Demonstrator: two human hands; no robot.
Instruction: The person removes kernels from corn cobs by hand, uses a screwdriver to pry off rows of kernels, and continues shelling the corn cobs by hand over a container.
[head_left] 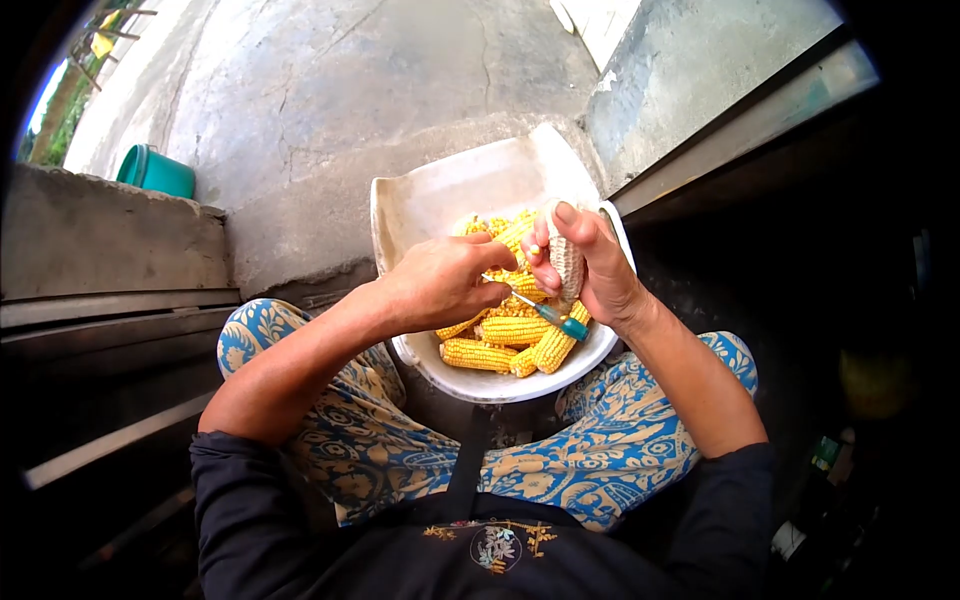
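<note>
My right hand (605, 265) is closed around a pale corn cob (567, 262), held upright and stripped of kernels on the side I see. Above the corn, my left hand (450, 280) has its thumb and fingers curled together at the thin metal shaft of a screwdriver (570, 324). The tool's teal handle points right, over the ears. Yellow ears of corn (480, 355) and loose kernels lie below both hands in a white plastic container (420, 205) with one high side. The hands partly hide the corn.
My knees in blue patterned trousers (620, 455) flank the container. Concrete floor (330, 90) stretches ahead. A green bucket (157, 172) lies tilted behind a low concrete wall (110, 235) on the left. A grey slab (700, 85) rises at the right.
</note>
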